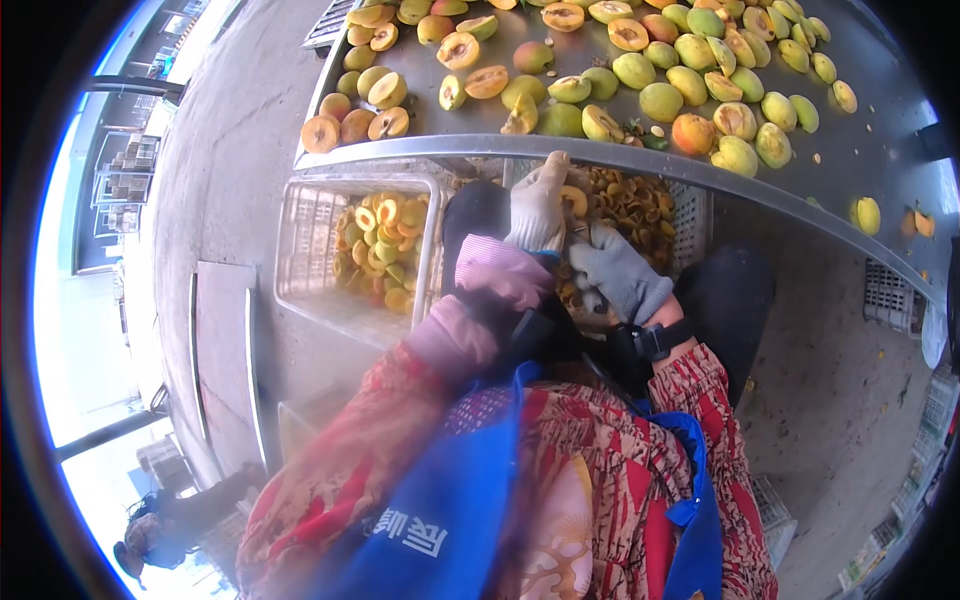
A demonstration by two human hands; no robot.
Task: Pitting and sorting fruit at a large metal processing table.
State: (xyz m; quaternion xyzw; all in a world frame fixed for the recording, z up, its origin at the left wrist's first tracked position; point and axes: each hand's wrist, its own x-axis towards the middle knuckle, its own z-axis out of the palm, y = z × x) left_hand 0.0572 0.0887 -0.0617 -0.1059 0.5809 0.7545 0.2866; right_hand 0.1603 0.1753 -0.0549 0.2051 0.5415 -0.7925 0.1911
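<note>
Holding a small yellow-orange apricot half [573,200] between your white-gloved left hand [538,208] and grey-gloved right hand [620,272], both grips closed on it, just below the grey metal surface [560,152], keep it over the pit-filled white plastic crate [688,222].

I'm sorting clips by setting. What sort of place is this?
Likely a fruit-pitting work station: a metal table strewn with whole and halved apricots, and crates below holding halves and pits.

Grey concrete floor [230,150], bright daylight left
</note>
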